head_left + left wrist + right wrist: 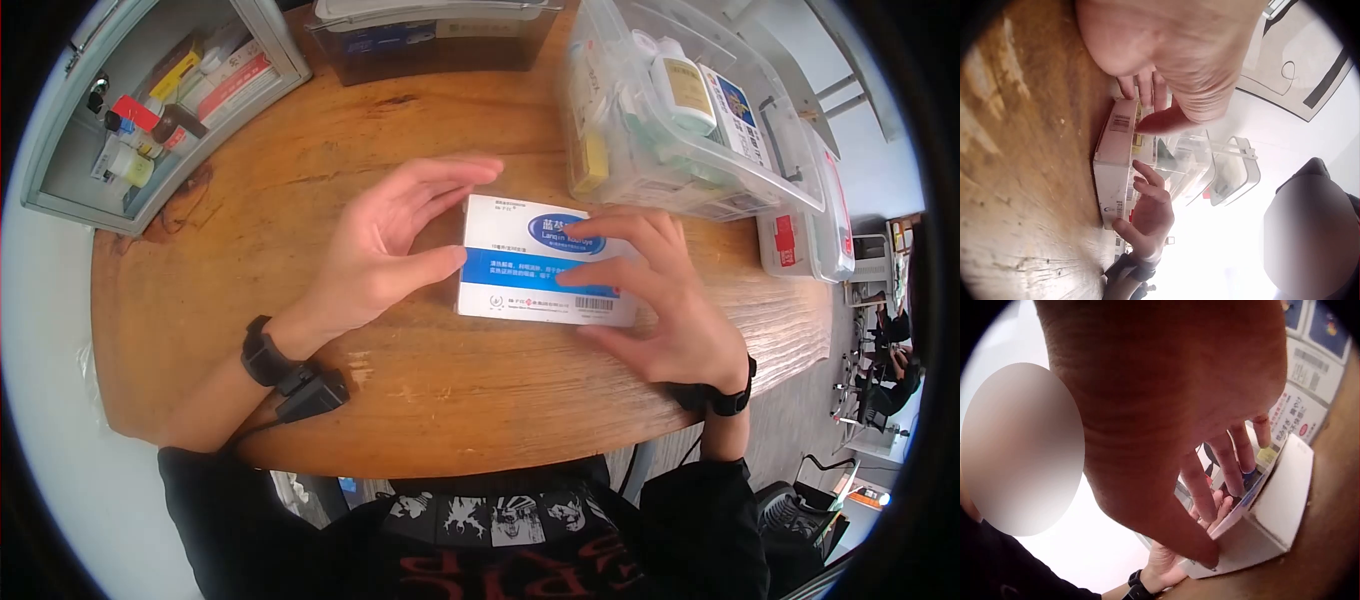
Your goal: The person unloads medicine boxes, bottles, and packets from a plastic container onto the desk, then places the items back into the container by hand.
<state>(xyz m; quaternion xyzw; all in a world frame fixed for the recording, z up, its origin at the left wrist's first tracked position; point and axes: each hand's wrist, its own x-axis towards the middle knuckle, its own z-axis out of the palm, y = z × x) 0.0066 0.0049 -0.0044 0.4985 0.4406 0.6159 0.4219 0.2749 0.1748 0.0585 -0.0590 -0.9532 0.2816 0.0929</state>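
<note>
In the head view a white and blue medicine box [510, 275] with printed text and a barcode lies flat on the wooden table. My left hand [385, 245] is at its left end, thumb tip right at the edge and fingers extended beyond the far corner. Over the right part of the box is my right hand [665, 300], its fingers spread above the printed face and its thumb beside the near edge. The right wrist view shows the right thumb [1194, 540] against the white side of the box [1282, 500].
At the back right stands a clear plastic bin [690, 180] holding bottles and boxes, beside another lidded container [805, 225]. A dark translucent container [430, 50] is at the back. To the left, a glass-fronted cabinet [165, 110] holds bottles and cartons.
</note>
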